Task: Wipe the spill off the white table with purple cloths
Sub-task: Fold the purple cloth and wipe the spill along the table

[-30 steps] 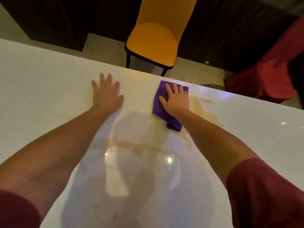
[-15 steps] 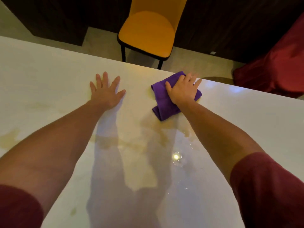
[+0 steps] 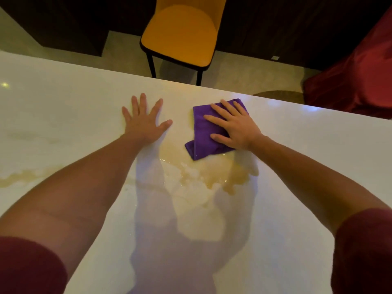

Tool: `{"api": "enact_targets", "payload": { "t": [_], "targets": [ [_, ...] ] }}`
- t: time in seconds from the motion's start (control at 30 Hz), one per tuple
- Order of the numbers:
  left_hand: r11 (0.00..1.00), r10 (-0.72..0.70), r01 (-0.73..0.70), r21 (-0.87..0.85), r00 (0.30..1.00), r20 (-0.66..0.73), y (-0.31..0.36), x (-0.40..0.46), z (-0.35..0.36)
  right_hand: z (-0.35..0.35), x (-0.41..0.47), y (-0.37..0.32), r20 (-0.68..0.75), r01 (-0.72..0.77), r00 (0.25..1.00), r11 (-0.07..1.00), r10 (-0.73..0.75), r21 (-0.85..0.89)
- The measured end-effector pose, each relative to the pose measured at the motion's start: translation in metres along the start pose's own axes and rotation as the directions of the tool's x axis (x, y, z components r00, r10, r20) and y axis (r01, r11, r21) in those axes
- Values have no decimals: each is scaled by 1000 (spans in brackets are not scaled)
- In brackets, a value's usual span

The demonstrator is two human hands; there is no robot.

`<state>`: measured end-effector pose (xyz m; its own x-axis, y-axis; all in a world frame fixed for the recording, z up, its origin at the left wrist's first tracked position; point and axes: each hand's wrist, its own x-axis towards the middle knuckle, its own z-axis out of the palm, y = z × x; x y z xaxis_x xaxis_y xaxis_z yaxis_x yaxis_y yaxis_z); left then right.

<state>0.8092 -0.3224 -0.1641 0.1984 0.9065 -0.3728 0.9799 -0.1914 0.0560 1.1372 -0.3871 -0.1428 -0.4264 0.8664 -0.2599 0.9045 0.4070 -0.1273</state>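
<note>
A folded purple cloth (image 3: 204, 132) lies flat on the white bench (image 3: 63, 107) near its far edge, one corner curled up at its 7 o'clock. A tan, glossy spill (image 3: 214, 177) pools at the cloth's 6 o'clock, touching its near edge; a thinner streak (image 3: 19, 177) lies toward 9 o'clock.

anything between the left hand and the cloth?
Head view: only bare white table between the left hand and the purple cloth, with the brownish spill reaching up into the gap.
</note>
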Motion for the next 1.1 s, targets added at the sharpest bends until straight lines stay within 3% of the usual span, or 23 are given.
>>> {"api": "enact_targets", "payload": {
  "t": [0.13,0.27,0.4,0.53,0.63,0.7,0.8,1.1],
  "targets": [
    [999,14,-14,-35,1000,13,4,-1,-2,11,-36,14,-99,-231,966,970,238,74],
    [999,23,-23,-42,1000,7,2,-2,0,27,-75,5,-134,-489,853,862,505,133],
    [995,63,-64,-79,998,-11,-1,-11,-3,42,-109,-36,-132,-701,662,672,738,239],
    [975,80,-81,-207,997,-12,-10,-4,-13,60,-116,-80,-84,-812,428,424,900,402],
    [958,112,-150,-246,980,-164,-28,-24,-19,65,-123,-118,-69,-821,306,300,950,485],
    [968,84,-145,-204,956,-279,-51,-47,-12,66,-117,-147,-43,-832,266,252,963,495],
    [985,3,-56,-165,953,-304,-92,-79,3,65,-95,-187,12,-843,210,175,978,509],
    [968,-227,176,-176,917,-329,-225,-122,15,50,-9,-258,137,-876,183,99,973,472]
  ]
}}
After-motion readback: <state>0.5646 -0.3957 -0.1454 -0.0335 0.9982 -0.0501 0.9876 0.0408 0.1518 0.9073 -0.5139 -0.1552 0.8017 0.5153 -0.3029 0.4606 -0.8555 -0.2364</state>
